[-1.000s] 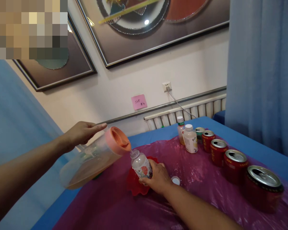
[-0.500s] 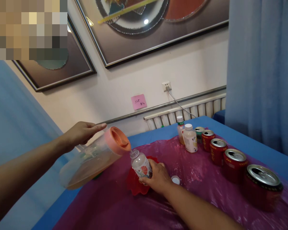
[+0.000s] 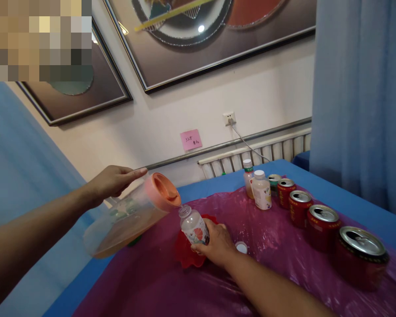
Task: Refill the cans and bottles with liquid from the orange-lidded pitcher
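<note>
My left hand (image 3: 114, 185) grips the handle of a clear plastic pitcher (image 3: 128, 220) with an orange lid (image 3: 165, 189). Brownish liquid lies along the pitcher's lower side, as it is tipped to the right. Its spout meets the mouth of a small clear bottle (image 3: 193, 224) with a printed fruit label. My right hand (image 3: 218, 244) is wrapped round that bottle, which leans left over a red scalloped dish (image 3: 188, 257). A white cap (image 3: 241, 247) lies just right of my right hand. Whether liquid is flowing, I cannot make out.
Opened red cans (image 3: 300, 209) stand in a row at the right, with a green can (image 3: 274, 182) behind. Two capped bottles, one white-labelled (image 3: 261, 191), stand left of them. Pink plastic sheeting (image 3: 145, 281) covers the blue table (image 3: 366, 200). A radiator (image 3: 251, 149) lines the wall.
The pitcher's body has risen slightly and its lid has edged right and up. The bottle and my right hand have hardly moved.
</note>
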Available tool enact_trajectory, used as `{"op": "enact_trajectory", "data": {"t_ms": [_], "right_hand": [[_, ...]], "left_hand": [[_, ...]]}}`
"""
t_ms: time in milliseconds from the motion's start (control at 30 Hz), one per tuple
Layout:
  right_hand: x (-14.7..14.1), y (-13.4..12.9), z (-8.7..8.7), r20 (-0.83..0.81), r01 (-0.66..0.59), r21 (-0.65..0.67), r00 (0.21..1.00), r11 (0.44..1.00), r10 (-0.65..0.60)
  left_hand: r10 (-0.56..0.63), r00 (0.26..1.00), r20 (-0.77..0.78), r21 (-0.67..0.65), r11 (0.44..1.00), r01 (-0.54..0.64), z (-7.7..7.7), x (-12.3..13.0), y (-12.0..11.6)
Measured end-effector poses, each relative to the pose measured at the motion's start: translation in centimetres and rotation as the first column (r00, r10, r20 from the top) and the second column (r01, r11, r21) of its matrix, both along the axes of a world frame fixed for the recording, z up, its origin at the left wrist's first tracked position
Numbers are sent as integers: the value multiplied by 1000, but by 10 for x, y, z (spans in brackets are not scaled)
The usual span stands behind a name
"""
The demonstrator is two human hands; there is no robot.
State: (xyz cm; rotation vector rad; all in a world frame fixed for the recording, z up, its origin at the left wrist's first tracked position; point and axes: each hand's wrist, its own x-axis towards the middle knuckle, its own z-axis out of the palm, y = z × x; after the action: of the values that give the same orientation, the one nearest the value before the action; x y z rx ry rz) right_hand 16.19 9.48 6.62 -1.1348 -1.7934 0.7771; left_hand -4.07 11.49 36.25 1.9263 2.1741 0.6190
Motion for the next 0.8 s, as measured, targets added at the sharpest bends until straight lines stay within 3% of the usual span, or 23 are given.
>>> {"op": "enact_trajectory", "data": {"t_ms": [800], "right_hand": [[-3, 4, -8, -40, 7, 38, 999, 999, -5]], "left_hand": [[15, 1000, 19, 14, 1000, -16, -1, 0, -1]]}}
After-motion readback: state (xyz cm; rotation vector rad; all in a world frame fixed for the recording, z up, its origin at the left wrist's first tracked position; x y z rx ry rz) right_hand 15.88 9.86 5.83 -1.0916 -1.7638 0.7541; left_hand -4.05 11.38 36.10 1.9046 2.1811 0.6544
